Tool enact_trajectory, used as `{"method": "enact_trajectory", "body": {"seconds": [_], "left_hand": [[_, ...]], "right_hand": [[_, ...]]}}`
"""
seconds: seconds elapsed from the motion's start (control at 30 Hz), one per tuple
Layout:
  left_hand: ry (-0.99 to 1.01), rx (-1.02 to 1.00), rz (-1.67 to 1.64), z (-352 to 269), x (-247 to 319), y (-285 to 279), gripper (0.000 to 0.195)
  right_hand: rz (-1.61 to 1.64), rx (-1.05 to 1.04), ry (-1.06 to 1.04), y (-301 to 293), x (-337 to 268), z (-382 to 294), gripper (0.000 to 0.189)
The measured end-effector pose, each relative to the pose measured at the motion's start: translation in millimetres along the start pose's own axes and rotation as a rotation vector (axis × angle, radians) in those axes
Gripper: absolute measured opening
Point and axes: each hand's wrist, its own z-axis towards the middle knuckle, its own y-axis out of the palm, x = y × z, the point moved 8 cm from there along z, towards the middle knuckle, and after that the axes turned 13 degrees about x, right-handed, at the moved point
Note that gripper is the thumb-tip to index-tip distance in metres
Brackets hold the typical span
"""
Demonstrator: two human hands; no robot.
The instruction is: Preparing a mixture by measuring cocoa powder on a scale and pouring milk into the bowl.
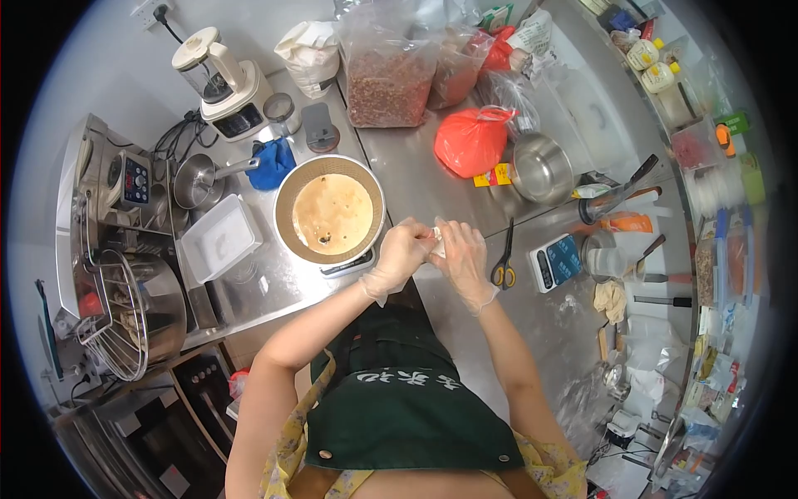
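Both my hands wear clear disposable gloves and meet over the steel worktop. My left hand [405,249] and my right hand [460,256] pinch a small whitish piece [439,243] between their fingertips; what it is cannot be told, as the fingers cover most of it. Left of them, a large round pot [378,215] holds a light brown liquid with a few dark bits and sits on a kitchen scale [349,267]. Scissors with black and yellow handles [505,271] lie to the right of my right hand.
A white rectangular tray [221,240], a steel saucepan [196,181] and a blue cloth [272,163] lie left. A blender [224,87] stands behind. Toward the back are a red plastic bag [471,143] and a steel bowl [542,168]. Another scale [556,262] lies right; a stand mixer bowl [156,305] is far left.
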Motion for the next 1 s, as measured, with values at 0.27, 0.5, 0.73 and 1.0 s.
{"method": "enact_trajectory", "body": {"seconds": [0.27, 0.5, 0.73, 1.0], "left_hand": [[0.038, -0.074, -0.151, 0, -2, 2, 0.016], [0.378, -0.151, 0.185, 0, 33, -1, 0.009], [0.147, -0.216, -0.217, 1, 2, 9, 0.007], [0.032, -0.113, -0.147, -1, 6, -7, 0.006]], "right_hand": [[-0.014, 0.026, -0.044, -1, -1, 0, 0.059], [-0.034, 0.020, -0.037, 3, 2, -2, 0.062], [-0.037, 0.021, -0.031, 1, 1, -4, 0.062], [0.020, 0.028, 0.008, -4, 4, 0, 0.074]]}}
